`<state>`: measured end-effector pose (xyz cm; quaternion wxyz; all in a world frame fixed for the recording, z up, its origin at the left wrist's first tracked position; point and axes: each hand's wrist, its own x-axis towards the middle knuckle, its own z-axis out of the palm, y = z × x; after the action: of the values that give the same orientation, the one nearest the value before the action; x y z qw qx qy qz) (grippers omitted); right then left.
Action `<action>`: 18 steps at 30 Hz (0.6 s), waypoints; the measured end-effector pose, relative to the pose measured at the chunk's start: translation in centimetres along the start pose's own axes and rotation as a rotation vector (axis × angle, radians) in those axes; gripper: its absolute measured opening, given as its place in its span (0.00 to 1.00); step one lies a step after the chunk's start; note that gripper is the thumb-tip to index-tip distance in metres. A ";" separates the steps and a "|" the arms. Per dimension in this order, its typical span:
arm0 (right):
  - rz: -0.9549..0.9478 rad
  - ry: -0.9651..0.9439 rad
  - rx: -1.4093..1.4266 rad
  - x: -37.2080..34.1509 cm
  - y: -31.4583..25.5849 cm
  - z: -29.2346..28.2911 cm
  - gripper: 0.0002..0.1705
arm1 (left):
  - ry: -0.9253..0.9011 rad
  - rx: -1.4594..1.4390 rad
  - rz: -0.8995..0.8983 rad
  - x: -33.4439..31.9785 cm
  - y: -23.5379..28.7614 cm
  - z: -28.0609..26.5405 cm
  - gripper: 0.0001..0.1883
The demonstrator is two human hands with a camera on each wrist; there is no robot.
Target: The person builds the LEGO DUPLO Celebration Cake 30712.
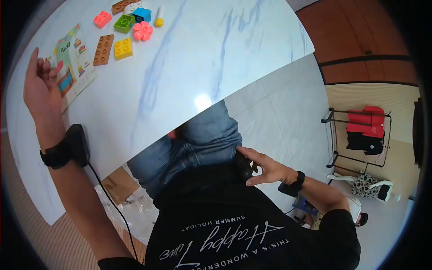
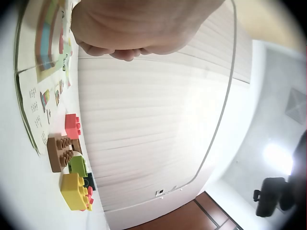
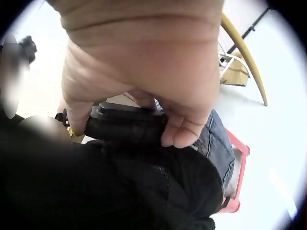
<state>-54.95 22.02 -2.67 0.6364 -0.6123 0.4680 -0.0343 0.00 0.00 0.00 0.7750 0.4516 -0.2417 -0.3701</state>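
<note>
My left hand rests palm up on the table, fingers loosely curled over the edge of an illustrated booklet. It holds nothing. Beside the booklet lie a brown building brick and a yellow brick. Farther back are a pink brick, a green brick, a blue brick and a pink flower piece. Down at the hip, my right hand grips a black device between thumb and fingers, against the dark shirt.
The marble-patterned table ends just in front of the lap. A black cable runs down from the left wrist camera. A white stick with a yellow end lies behind the bricks. A clothes rack stands to the right.
</note>
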 end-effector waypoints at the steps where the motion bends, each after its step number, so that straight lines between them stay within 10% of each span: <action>1: 0.048 0.051 0.067 -0.2 0.0 0.4 0.58 | 0.004 0.010 0.005 0.2 0.0 -0.1 0.08; 11: 0.148 -0.011 -0.128 -1.6 6.2 1.9 0.66 | 0.080 -0.034 -0.050 0.4 -0.1 0.1 0.07; 18: -0.094 0.357 -0.416 -0.1 4.5 4.2 0.61 | 0.007 0.042 0.018 -0.1 -0.2 -0.1 0.09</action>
<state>-54.74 26.33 -7.08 0.4021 -0.7350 0.5409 -0.0742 -0.04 0.03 -0.24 0.7694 0.4670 -0.2508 -0.3563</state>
